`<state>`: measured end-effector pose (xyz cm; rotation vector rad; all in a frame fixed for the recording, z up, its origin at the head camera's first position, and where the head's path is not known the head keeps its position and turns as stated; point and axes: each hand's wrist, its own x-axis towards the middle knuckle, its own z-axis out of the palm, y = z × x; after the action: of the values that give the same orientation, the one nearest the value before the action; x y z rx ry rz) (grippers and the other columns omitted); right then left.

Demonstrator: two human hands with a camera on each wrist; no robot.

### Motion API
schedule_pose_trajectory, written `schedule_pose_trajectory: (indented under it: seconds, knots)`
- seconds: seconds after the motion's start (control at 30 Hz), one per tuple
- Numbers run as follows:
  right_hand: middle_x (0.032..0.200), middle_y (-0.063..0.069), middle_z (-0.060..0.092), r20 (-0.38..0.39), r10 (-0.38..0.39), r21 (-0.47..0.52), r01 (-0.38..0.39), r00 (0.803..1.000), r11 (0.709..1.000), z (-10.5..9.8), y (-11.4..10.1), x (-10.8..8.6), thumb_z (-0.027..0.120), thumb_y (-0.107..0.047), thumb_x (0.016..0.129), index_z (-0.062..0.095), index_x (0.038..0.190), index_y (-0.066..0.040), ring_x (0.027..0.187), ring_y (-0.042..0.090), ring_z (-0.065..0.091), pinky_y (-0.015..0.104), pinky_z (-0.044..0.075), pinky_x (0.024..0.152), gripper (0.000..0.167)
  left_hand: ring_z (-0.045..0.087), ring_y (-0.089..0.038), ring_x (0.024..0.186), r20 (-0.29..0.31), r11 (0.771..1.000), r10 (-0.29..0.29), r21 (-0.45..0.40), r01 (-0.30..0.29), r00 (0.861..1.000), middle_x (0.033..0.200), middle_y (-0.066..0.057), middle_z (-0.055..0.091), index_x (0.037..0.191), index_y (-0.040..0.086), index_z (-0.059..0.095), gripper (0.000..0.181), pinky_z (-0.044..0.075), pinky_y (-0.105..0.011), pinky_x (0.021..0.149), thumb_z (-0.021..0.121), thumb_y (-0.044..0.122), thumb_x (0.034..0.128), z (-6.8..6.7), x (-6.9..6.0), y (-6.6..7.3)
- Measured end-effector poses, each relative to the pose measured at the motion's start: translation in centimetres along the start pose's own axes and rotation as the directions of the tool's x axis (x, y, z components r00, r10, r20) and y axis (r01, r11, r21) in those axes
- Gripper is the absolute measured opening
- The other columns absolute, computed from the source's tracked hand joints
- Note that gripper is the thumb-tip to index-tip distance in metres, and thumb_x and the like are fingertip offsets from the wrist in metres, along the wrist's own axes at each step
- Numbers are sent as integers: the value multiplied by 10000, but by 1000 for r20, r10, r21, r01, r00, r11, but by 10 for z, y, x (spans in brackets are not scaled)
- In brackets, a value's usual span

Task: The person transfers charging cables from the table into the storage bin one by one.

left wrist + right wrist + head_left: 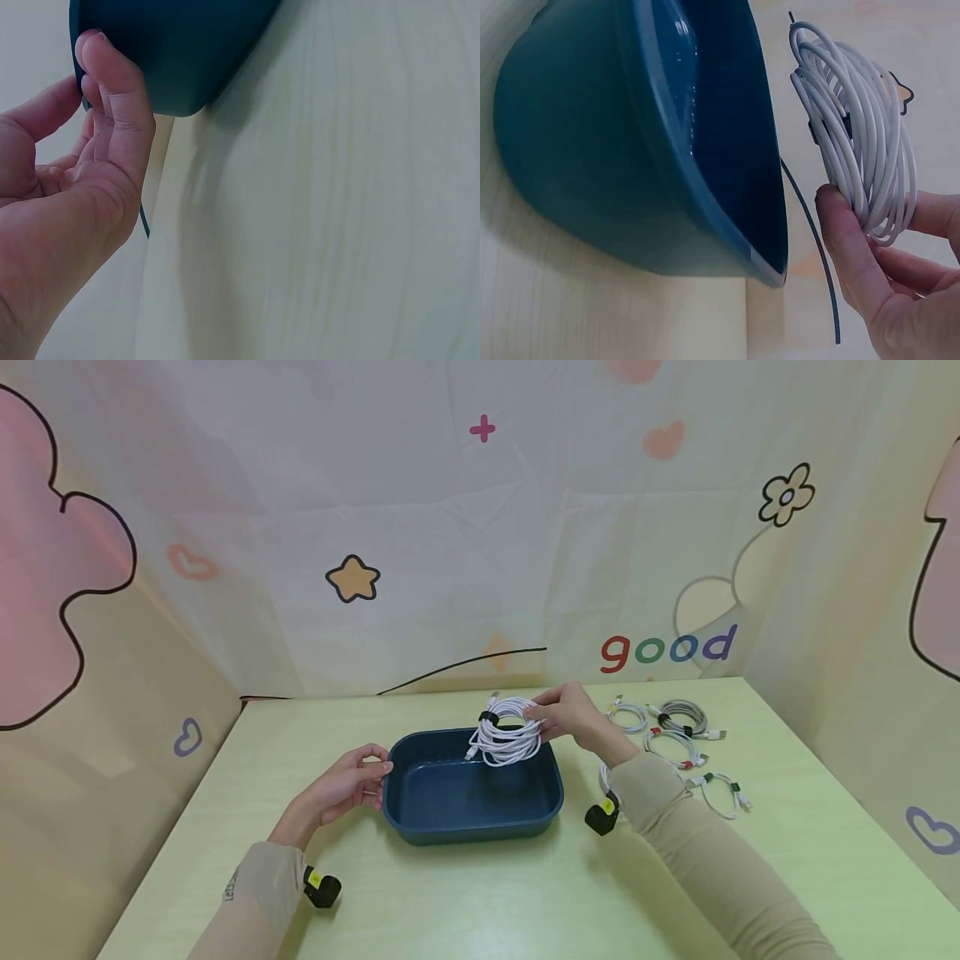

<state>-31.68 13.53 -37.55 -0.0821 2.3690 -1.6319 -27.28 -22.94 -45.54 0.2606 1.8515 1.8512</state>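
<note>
A dark blue rectangular basin [465,827] stands on the table. At its left end my left hand [348,785] pinches the rim between thumb and fingers; the left wrist view shows the fingers against the basin wall [180,67]. Over the basin's back right part, my right hand [573,718] holds a coiled white cable [510,743] by its right side. A black strap [488,717] binds the coil. In the right wrist view the cable [862,135] hangs above the rim, apart from the basin [577,150], pinched by thumb and fingers.
Right of the basin lie several coiled cables: a grey one [686,717], a white one [628,718], one with red ties [672,748] and a small one with dark ties [722,797]. Another white coil is partly hidden by the right forearm. A printed curtain [420,527] rises behind the table.
</note>
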Motion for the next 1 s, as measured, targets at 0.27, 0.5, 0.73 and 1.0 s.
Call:
schedule_pose_trajectory:
  seconds: [0.27,0.5,0.73,1.0]
  knots:
    - [889,137,685,5,-8,-17,8,1000,1000,18,-6,-1,682,-111,892,625,1168,85,590,127,654,320,592,635,343,586,-120,570,9,1000,4,3,-4,1000,679,31,575,1033,135,415,120,537,-257,597,513,199,1004,0,0,0]
    - [873,143,688,36,-31,-24,32,999,999,34,-8,-1,675,-102,894,642,1141,85,583,130,650,313,590,621,312,582,-120,570,1,1000,2,7,-2,1000,674,30,576,1038,133,413,117,534,-258,594,506,195,1007,0,0,0]
    - [872,158,696,69,-49,-31,52,996,998,53,-8,-1,679,-101,890,660,1105,80,591,144,662,331,593,629,282,582,-123,575,-18,1000,-9,13,9,1000,677,28,582,1056,129,410,129,539,-255,595,509,195,1005,-1,2,-2]
    - [863,163,703,98,-62,-18,64,993,998,74,-8,-3,687,-74,876,682,1054,78,590,151,667,342,592,615,234,586,-127,589,-33,1000,-12,26,13,999,694,31,590,1070,131,410,138,546,-258,605,512,195,1003,-1,2,0]
